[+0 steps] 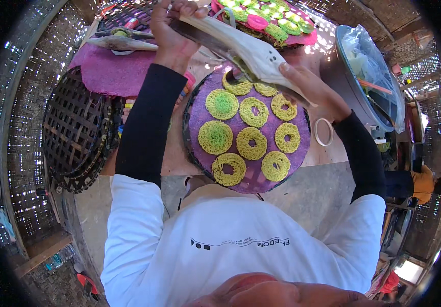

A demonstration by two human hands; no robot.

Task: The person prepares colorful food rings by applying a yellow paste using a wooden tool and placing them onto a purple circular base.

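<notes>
A long, pale, wooden-looking hand press slants across in front of me, with a darker lower arm and some green paste between its parts. My left hand is closed around its upper left end. Around the lower right end wraps my right hand, thumb on top. Directly beneath the press lies a round tray covered in purple cloth. Rings of yellow noodle-like strands sit on it in rows. Two at the left have green strands filling their middles. The press hides part of the farthest row.
Beyond the press, a pink-covered tray carries more green and yellow pieces. A large grey tub with a plastic bag stands at the right, near a pale ring. Woven trays are stacked at the left beside a purple cloth.
</notes>
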